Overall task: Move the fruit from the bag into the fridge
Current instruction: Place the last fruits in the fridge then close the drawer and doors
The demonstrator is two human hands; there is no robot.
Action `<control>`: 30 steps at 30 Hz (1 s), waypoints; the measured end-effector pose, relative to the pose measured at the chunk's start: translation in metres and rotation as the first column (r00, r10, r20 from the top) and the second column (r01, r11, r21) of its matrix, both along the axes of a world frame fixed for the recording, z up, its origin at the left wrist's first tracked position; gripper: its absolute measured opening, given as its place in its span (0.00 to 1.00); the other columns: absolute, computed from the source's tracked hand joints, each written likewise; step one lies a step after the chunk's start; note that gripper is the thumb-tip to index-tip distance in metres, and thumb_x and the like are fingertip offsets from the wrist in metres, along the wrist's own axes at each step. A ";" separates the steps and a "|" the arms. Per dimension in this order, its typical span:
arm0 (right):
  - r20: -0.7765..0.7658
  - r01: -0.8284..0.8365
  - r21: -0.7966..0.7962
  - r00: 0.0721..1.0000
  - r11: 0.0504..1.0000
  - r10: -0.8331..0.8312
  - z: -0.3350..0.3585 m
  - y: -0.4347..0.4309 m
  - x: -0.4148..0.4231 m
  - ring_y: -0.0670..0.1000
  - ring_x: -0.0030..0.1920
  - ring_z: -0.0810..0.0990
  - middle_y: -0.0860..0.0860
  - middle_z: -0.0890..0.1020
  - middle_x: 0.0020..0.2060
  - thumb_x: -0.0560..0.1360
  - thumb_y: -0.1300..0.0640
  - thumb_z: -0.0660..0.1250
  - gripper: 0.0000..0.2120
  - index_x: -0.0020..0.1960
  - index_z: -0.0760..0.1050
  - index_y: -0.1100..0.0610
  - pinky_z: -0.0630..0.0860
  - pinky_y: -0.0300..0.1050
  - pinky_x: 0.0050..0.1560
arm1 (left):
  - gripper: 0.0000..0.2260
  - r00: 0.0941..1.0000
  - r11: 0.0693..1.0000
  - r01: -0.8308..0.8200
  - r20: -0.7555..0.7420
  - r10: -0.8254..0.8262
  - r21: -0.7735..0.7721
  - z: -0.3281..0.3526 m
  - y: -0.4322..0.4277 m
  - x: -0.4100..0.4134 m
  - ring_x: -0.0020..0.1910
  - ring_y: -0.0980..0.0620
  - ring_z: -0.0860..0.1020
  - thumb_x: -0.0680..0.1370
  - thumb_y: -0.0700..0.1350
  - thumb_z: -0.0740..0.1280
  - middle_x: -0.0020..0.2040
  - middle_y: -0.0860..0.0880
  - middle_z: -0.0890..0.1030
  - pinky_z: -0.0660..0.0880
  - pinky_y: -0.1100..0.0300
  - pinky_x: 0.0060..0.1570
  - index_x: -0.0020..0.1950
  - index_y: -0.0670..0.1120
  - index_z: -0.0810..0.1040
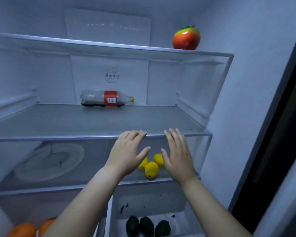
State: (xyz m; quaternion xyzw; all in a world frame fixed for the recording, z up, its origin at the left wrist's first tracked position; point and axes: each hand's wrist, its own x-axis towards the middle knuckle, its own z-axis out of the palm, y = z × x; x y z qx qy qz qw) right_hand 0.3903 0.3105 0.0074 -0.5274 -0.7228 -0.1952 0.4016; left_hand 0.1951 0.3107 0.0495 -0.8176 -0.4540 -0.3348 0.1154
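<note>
I look into the open fridge [220,100]. Three yellow lemons [151,169] lie on the lower glass shelf [58,187], right of middle. My left hand [126,151] and my right hand [178,154] hover just in front of them with straight, spread fingers, holding nothing; the fingertips reach up to the front edge of the middle shelf [58,138]. A red-orange persimmon-like fruit [186,38] sits on the top shelf at the right. Three dark avocados [147,225] lie in the right drawer, oranges [24,230] in the left one. The bag is out of view.
A nearly empty cola bottle [108,98] lies on its side at the back of the middle shelf. A flat, pale round object [50,161] lies on the lower shelf at the left. The dark door edge [272,151] stands at the right.
</note>
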 end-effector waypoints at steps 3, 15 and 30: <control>0.030 0.048 -0.030 0.998 0.998 -0.047 -0.002 -0.001 -0.001 0.55 0.74 0.57 0.56 0.65 0.72 0.76 0.51 0.58 0.27 0.73 0.62 0.59 0.57 0.55 0.72 | 0.26 1.000 1.000 -0.007 -0.025 0.007 0.004 -0.006 0.002 0.000 0.60 0.48 0.71 0.75 0.60 0.55 0.60 0.50 0.76 0.60 0.55 0.65 0.66 0.47 0.72; -0.134 -0.061 -0.243 0.991 0.968 0.029 -0.059 -0.069 -0.015 0.47 0.76 0.48 0.49 0.55 0.76 0.78 0.44 0.53 0.29 0.76 0.55 0.55 0.51 0.47 0.74 | 0.33 1.000 0.980 0.002 0.031 0.004 -0.199 -0.056 -0.066 -0.004 0.76 0.55 0.42 0.75 0.64 0.44 0.76 0.56 0.43 0.41 0.58 0.72 0.77 0.50 0.49; 0.011 0.055 -0.359 0.998 0.932 -0.055 -0.154 -0.140 0.001 0.57 0.64 0.73 0.55 0.77 0.62 0.78 0.49 0.53 0.20 0.61 0.75 0.59 0.63 0.50 0.66 | 0.25 0.950 0.893 -0.300 -0.193 0.246 -0.336 -0.188 -0.143 -0.004 0.66 0.46 0.72 0.81 0.53 0.46 0.66 0.47 0.76 0.59 0.52 0.65 0.67 0.43 0.73</control>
